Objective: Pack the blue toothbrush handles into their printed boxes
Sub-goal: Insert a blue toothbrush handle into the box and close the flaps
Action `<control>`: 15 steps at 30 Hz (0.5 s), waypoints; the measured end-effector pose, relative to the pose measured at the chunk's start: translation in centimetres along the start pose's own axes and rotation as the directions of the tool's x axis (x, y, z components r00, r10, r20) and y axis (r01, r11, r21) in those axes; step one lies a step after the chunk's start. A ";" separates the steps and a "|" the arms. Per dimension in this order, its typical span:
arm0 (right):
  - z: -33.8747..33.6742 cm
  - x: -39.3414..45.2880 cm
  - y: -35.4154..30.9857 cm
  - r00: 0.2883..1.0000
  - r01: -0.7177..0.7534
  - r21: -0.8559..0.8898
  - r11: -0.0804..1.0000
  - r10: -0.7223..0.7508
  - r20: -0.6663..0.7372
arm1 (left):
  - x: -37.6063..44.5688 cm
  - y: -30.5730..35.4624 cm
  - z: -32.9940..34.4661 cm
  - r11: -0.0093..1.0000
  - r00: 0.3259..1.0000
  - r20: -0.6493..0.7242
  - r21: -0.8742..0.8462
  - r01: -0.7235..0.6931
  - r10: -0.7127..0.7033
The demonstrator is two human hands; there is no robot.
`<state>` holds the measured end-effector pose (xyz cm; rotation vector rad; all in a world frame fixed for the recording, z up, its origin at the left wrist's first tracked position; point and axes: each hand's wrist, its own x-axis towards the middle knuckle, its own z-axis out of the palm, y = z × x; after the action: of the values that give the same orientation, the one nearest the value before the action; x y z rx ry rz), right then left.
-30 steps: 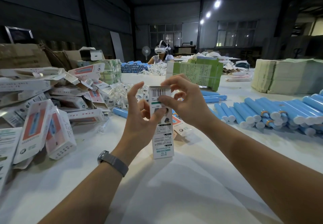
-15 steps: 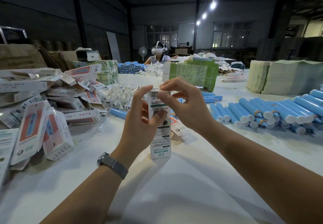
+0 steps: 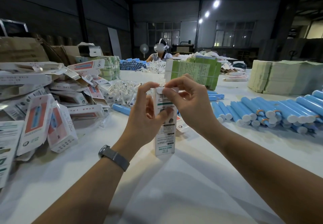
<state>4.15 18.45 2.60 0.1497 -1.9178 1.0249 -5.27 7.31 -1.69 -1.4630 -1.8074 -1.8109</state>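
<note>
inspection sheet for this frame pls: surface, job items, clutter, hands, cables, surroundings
Surface: white table, covered.
Job's things: printed box upright on table; blue handles piled right; one lone handle.
Clutter: box pile left; clear wrappers; green bundle; pale flat stacks.
Grippers: left hand grips box side; right hand pinches top flap.
Cables: nothing seen.
Surroundings: dim hall; seated person; fan.
</note>
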 end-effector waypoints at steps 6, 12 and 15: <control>0.2 0.0 -0.1 0.999 0.048 -0.079 0.996 -0.049 -0.005 | -0.1 0.2 0.0 0.998 0.999 -0.001 -0.057 -0.034 0.034; 0.3 -0.1 -0.4 0.990 0.131 -0.139 0.982 -0.137 -0.035 | 0.3 1.2 0.6 0.979 0.986 -0.142 -0.176 -0.106 0.081; 0.2 -0.1 -0.4 0.987 0.150 -0.150 0.977 -0.156 -0.034 | 0.4 1.6 0.7 0.987 0.977 -0.188 -0.110 -0.119 0.097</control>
<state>4.20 18.02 2.71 0.1852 -1.9012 0.7756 -3.93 7.68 -0.52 -1.3563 -1.5267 -1.9577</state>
